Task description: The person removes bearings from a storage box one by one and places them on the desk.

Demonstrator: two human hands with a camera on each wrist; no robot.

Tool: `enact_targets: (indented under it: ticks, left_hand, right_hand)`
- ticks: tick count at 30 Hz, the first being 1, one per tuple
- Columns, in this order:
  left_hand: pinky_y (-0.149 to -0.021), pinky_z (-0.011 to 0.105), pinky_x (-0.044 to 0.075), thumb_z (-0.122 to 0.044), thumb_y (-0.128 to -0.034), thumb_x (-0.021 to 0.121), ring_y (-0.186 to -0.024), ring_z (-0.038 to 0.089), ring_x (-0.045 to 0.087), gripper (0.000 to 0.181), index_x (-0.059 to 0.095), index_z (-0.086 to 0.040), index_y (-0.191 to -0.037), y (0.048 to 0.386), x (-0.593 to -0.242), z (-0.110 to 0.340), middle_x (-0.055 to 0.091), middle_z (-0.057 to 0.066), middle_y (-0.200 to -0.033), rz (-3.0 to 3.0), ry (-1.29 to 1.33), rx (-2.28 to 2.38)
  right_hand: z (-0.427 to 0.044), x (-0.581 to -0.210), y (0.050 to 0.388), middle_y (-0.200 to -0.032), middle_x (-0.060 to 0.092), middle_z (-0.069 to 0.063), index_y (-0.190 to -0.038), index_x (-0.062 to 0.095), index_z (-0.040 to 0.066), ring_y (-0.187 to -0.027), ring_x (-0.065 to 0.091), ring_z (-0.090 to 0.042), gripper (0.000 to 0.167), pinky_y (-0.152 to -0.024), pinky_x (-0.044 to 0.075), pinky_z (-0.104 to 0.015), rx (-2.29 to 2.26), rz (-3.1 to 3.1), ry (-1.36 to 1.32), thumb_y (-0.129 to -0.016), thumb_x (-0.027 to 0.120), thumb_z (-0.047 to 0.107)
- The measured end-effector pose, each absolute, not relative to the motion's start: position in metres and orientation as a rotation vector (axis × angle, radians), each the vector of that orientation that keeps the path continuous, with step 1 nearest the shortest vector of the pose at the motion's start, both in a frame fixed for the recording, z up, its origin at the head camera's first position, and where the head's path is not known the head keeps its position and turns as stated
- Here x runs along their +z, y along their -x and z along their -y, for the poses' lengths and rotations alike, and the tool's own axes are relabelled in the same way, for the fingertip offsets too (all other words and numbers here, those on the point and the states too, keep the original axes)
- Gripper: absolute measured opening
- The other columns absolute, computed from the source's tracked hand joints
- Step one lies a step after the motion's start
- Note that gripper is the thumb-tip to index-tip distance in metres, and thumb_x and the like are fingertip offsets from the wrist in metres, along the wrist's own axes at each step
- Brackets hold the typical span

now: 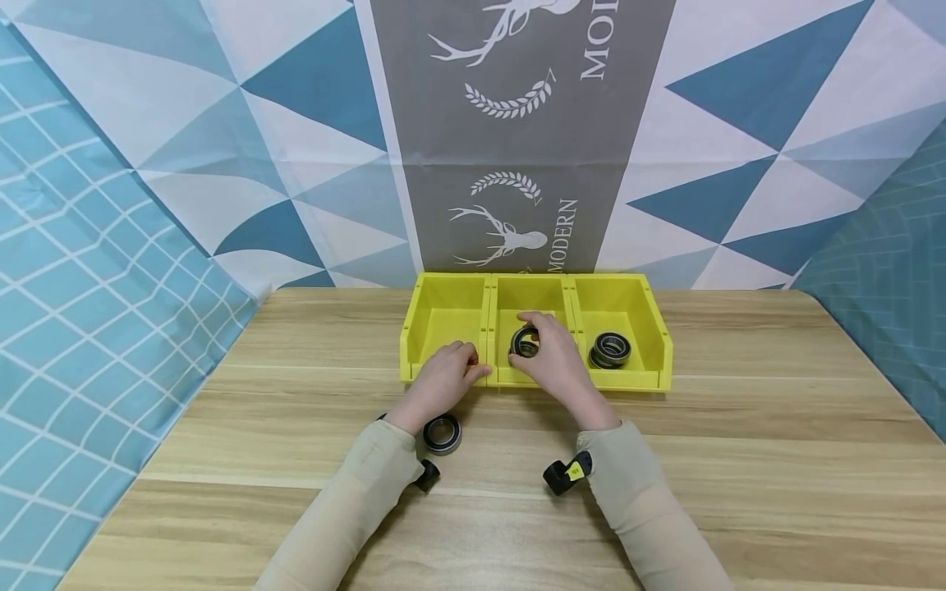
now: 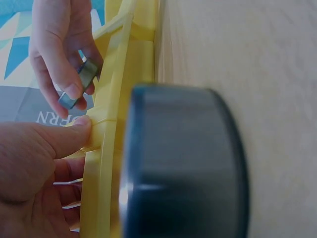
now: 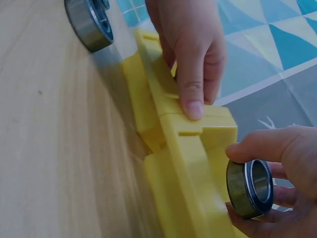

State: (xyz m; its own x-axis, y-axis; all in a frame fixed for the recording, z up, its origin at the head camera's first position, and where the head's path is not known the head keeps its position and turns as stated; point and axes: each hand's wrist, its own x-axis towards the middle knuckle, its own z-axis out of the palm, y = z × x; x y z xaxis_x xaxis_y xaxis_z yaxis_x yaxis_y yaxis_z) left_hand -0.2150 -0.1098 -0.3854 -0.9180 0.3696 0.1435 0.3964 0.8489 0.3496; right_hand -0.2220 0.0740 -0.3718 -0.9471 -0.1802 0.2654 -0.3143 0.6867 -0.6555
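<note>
My right hand (image 1: 556,359) holds a black-and-silver ring bearing (image 3: 238,191) between thumb and fingers, over the middle compartment of the yellow bin (image 1: 665,361). In the left wrist view that bearing (image 2: 85,74) is tilted among the fingers. My left hand (image 1: 442,381) grips the bin's front rim near the divider between the left and middle compartments. Its thumb lies on the rim and its fingers are bent on the inner side. Stacked bearings (image 1: 611,349) lie in the right compartment. Whether the middle compartment holds another bearing, I cannot tell.
On the wooden table (image 1: 776,460), a bearing (image 1: 442,435) lies beside my left wrist, and a dark edge of something shows behind that wrist. A large blurred bearing (image 2: 183,163) fills the front of the left wrist view. Patterned cloth (image 1: 318,123) hangs behind the bin.
</note>
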Motion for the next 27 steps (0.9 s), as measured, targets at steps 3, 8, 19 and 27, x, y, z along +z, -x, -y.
enact_targets:
  ticks: [3,8,19,27]
  left_hand:
    - [-0.061,0.028,0.038,-0.035,-0.0891,0.056,-0.065,0.015,0.044,0.027,0.054,-0.008,-0.085,0.215,-0.386,0.11,0.049,0.001,-0.074,2.949,0.615,-0.584]
    - [-0.06,0.028,0.037,-0.034,-0.0889,0.056,-0.064,0.015,0.043,0.026,0.054,-0.008,-0.083,0.215,-0.386,0.11,0.048,0.001,-0.073,2.931,0.625,-0.585]
    - [-0.061,0.028,0.037,-0.033,-0.0888,0.057,-0.066,0.016,0.044,0.026,0.053,-0.009,-0.081,0.214,-0.386,0.11,0.047,0.0,-0.073,2.901,0.64,-0.582]
    - [-0.061,0.028,0.037,-0.033,-0.0891,0.056,-0.066,0.016,0.043,0.026,0.053,-0.008,-0.082,0.213,-0.385,0.11,0.047,0.001,-0.074,2.922,0.635,-0.592]
  right_hand:
    - [-0.074,-0.368,0.219,-0.118,0.055,-0.014,-0.123,0.052,0.005,-0.108,0.051,-0.028,0.057,-0.092,0.041,-0.043,1.083,2.732,-0.446,-0.072,0.075,0.017]
    - [-0.073,-0.363,0.215,-0.107,0.057,-0.011,-0.11,0.06,0.005,-0.095,0.055,-0.027,0.045,-0.081,0.045,-0.039,1.031,2.758,-0.527,-0.07,0.077,0.02]
    - [-0.072,-0.35,0.204,-0.103,0.058,-0.008,-0.106,0.061,0.006,-0.092,0.056,-0.022,0.045,-0.081,0.046,-0.036,0.869,2.907,-0.735,-0.067,0.078,0.022]
    - [-0.068,-0.345,0.196,-0.102,0.059,-0.006,-0.106,0.061,0.006,-0.087,0.052,-0.018,0.045,-0.078,0.044,-0.032,0.743,3.016,-0.854,-0.066,0.077,0.019]
